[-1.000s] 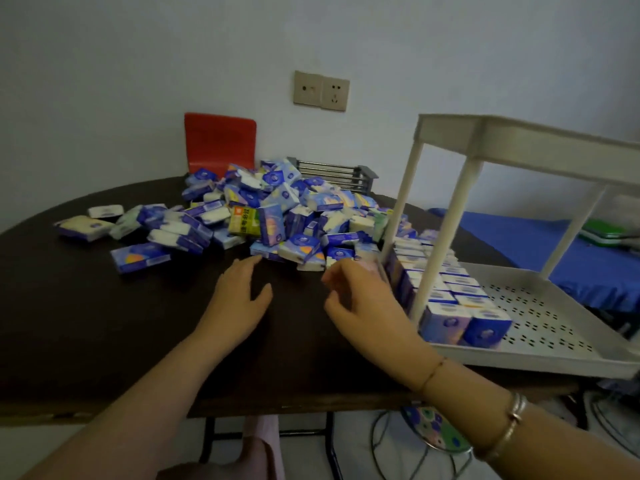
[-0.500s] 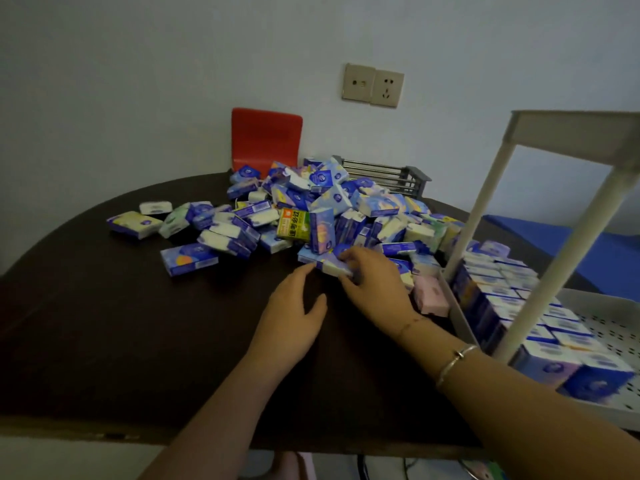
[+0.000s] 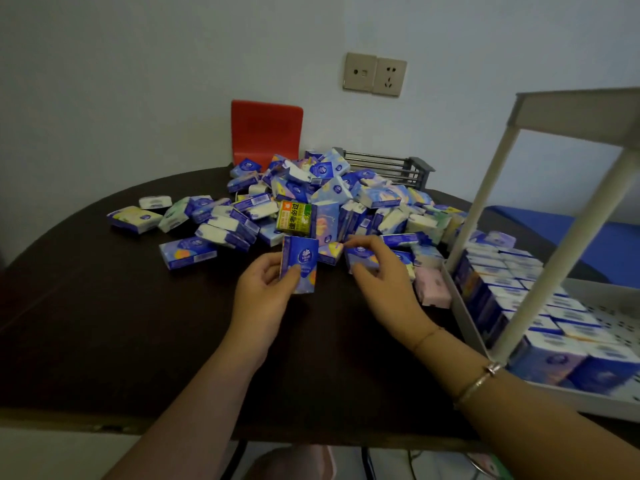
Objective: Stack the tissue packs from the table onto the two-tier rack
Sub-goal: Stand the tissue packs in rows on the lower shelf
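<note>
Sitting across the back half of the dark round table (image 3: 86, 306): a big messy heap of tissue packs (image 3: 332, 202), mostly blue and white with little logo badges, a few pale green and cream ones mixed in, plus one yellow-green pack (image 3: 294, 218) with red print poking out near the front. Spilling leftward as loose singles lying flat, well apart from the main mound.

Standing at the right edge of the table: the white two-tier rack (image 3: 485, 206), slim round posts holding up a flat top shelf. Filling the near-left part of the perforated lower tray: neat rows of blue-and-white packs (image 3: 512, 282) set on edge, touching each other. Lying just beside the tray's wall: a pink pack (image 3: 431, 287).

Holding one blue pack (image 3: 299, 263) upright just above the tabletop in front of the heap: left hand (image 3: 265, 292), thumb and fingers clamped on its lower half. Gripping another blue pack (image 3: 360, 258) at the heap's front edge: right hand (image 3: 381, 275), fingers curled over the top and thumb underneath. Showing on the right forearm: a metal bangle (image 3: 479, 382) and a thin string bracelet (image 3: 427, 337).

Peeking up behind the table: a red chair back (image 3: 266, 131) and a grey metal wire rack (image 3: 388, 166). Hanging on the plain pale wall: a double socket plate (image 3: 375, 74). Showing behind the rack on the right: a blue surface (image 3: 595, 244).
</note>
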